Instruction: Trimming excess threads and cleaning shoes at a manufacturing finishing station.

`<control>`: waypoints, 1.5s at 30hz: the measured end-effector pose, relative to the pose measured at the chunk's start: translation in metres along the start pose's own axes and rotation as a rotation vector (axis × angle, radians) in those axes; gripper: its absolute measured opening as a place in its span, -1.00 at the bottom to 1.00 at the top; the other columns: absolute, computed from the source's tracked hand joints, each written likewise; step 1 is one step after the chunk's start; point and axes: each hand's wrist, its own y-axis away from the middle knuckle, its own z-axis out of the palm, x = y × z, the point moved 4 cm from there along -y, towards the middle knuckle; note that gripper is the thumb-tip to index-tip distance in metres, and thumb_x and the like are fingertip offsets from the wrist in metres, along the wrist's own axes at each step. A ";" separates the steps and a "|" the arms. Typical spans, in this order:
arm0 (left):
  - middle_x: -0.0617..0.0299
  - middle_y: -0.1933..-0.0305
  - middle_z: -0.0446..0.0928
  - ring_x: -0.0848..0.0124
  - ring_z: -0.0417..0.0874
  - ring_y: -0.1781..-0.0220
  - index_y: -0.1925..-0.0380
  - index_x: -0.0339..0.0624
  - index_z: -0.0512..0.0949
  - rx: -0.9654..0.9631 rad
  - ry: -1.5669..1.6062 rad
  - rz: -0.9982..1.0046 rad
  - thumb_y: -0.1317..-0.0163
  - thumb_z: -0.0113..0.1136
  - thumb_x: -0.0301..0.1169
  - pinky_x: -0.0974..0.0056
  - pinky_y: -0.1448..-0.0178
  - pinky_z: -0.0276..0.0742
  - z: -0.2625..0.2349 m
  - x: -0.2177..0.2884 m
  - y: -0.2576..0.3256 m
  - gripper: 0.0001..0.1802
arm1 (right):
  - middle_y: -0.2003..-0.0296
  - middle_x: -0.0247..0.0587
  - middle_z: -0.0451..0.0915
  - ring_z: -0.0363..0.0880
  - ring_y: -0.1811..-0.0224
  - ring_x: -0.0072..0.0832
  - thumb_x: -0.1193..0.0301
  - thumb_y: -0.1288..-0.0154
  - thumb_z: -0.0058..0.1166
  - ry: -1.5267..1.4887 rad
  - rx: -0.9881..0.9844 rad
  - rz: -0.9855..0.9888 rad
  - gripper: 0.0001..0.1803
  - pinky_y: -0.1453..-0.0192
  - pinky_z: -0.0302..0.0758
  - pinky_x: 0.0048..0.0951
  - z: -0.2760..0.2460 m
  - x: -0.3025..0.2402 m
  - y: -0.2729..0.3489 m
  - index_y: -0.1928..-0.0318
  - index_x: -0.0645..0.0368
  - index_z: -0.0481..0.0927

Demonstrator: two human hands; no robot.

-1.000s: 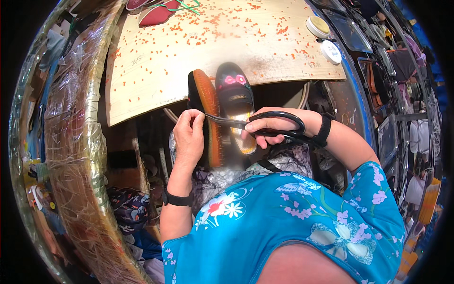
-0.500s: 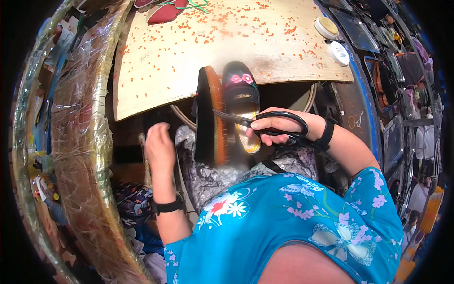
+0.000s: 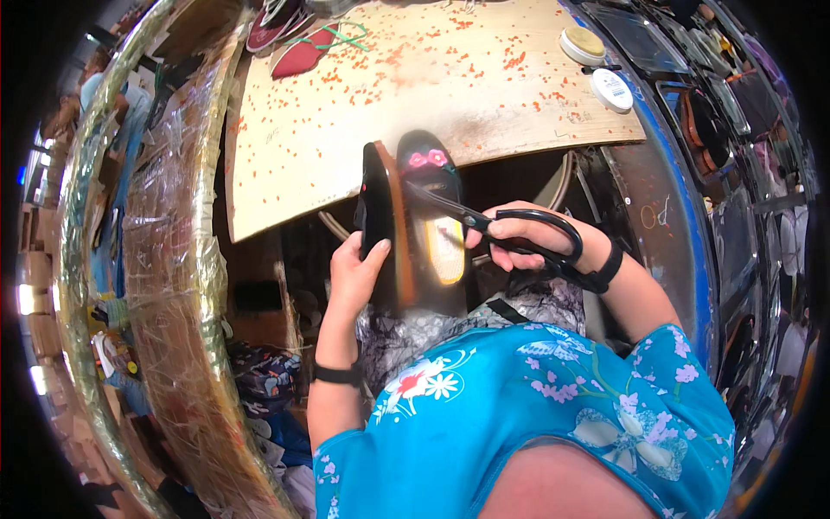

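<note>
My left hand [image 3: 353, 272] grips the heel end of a black shoe [image 3: 377, 208], thumb on its near side. That shoe stands on edge, showing a brown sole rim. Beside it, a matching black shoe [image 3: 422, 145] lies upright, with pink flowers on the toe and a pale, yellow-edged insole. My right hand [image 3: 519, 242] is closed around scissors [image 3: 576, 240] with large black handles. Their blades point left, over the upright shoe and close to the sole of the other. Both shoes are near the table's front edge, above my lap.
Small orange bits are scattered over the pale wooden table [image 3: 320, 164]. A red shoe piece [image 3: 303, 57] with green cord lies at its far left. A round tin [image 3: 584, 45] and a white lid [image 3: 612, 90] are far right. Plastic-wrapped board [image 3: 173, 216] runs along my left.
My left hand has moved right and taken hold of the edge-on shoe. My right hand is still on the scissors, whose blades now lie nearer the upright shoe's middle.
</note>
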 end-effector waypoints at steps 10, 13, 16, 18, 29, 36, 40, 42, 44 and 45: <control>-0.21 0.35 0.54 -0.13 0.57 0.28 0.25 -0.34 0.46 0.034 -0.607 0.170 -0.19 0.06 -0.22 -0.04 0.20 0.50 0.048 0.043 -0.002 -0.66 | 0.60 -0.28 0.50 0.28 0.72 -0.75 0.25 -0.36 -0.15 -0.077 0.159 -0.070 -0.66 0.67 0.17 -0.73 -0.022 0.022 0.038 0.10 0.28 0.47; -0.22 0.36 0.56 -0.14 0.59 0.32 0.29 -0.38 0.43 -0.032 -0.815 -0.052 -0.12 0.13 -0.14 -0.03 0.24 0.53 0.064 0.050 -0.007 -0.56 | 0.59 -0.25 0.51 0.28 0.73 -0.73 0.26 -0.35 -0.14 -0.084 0.139 -0.089 -0.67 0.68 0.18 -0.72 -0.028 0.031 0.039 0.09 0.28 0.47; -0.26 0.47 0.52 -0.17 0.56 0.38 0.37 -0.40 0.42 0.049 -0.703 0.069 -0.14 0.09 -0.24 -0.10 0.28 0.48 0.042 0.028 -0.005 -0.66 | 0.58 -0.23 0.52 0.31 0.72 -0.71 0.27 -0.35 -0.14 -0.054 0.112 -0.087 -0.66 0.67 0.21 -0.70 -0.024 0.032 0.029 0.08 0.31 0.46; -0.30 0.51 0.49 -0.19 0.53 0.40 0.39 -0.36 0.42 0.062 -0.623 0.133 -0.14 0.04 -0.34 -0.17 0.30 0.42 0.026 0.026 0.001 -0.76 | 0.58 -0.23 0.52 0.31 0.72 -0.71 0.27 -0.35 -0.14 -0.022 0.110 -0.075 -0.66 0.66 0.22 -0.71 -0.025 0.027 0.028 0.08 0.32 0.47; 0.22 0.32 0.59 0.54 0.61 0.33 0.14 -0.36 0.49 0.217 0.262 -0.533 -0.20 0.08 -0.52 0.45 0.25 0.52 -0.188 0.150 0.093 -0.77 | 0.57 -0.24 0.53 0.30 0.72 -0.72 0.28 -0.38 -0.18 -0.110 -0.006 0.017 -0.66 0.68 0.21 -0.72 -0.043 0.010 -0.024 0.06 0.30 0.47; 0.28 0.42 0.57 0.55 0.56 0.50 0.27 -0.28 0.56 0.361 0.263 -0.302 -0.16 0.09 -0.36 0.41 0.40 0.50 -0.233 0.127 -0.066 -0.77 | 0.58 -0.22 0.53 0.34 0.70 -0.72 0.29 -0.35 -0.16 -0.090 -0.103 0.132 -0.63 0.66 0.26 -0.72 -0.033 -0.023 -0.082 0.02 0.34 0.45; 0.23 0.44 0.57 0.45 0.57 0.47 0.31 -0.30 0.58 0.469 0.056 -0.263 -0.09 0.10 -0.34 0.33 0.39 0.47 -0.298 0.095 -0.186 -0.74 | 0.63 -0.25 0.49 0.27 0.77 -0.68 0.09 -0.31 -0.21 -0.033 -0.075 0.134 -0.41 0.70 0.21 -0.66 -0.054 -0.036 -0.078 -0.16 0.32 0.35; 0.19 0.39 0.58 0.36 0.57 0.36 0.29 -0.31 0.58 0.696 -0.078 -0.189 -0.13 0.10 -0.27 0.25 0.27 0.47 -0.367 0.060 -0.242 -0.70 | 0.70 -0.29 0.41 0.27 0.77 -0.66 0.18 -0.36 -0.26 -0.121 -0.029 0.095 -0.48 0.68 0.21 -0.66 -0.064 -0.041 -0.069 -0.16 0.30 0.33; 0.11 0.17 0.56 0.27 0.50 0.09 0.12 -0.35 0.53 0.663 -0.270 0.048 -0.23 0.03 -0.17 0.22 -0.05 0.38 -0.470 0.037 -0.270 -0.57 | 0.73 -0.30 0.39 0.27 0.77 -0.66 0.15 -0.36 -0.26 -0.205 -0.017 0.087 -0.45 0.68 0.20 -0.65 -0.074 -0.040 -0.051 -0.19 0.31 0.28; 0.14 0.01 0.49 0.30 0.46 -0.01 -0.04 -0.37 0.44 0.506 -0.268 0.351 -0.29 -0.03 -0.18 0.29 -0.15 0.31 -0.373 0.079 -0.316 -0.52 | 0.71 -0.30 0.40 0.30 0.76 -0.67 0.21 -0.39 -0.28 -0.203 0.129 0.090 -0.49 0.68 0.21 -0.67 -0.089 -0.035 -0.031 -0.20 0.31 0.26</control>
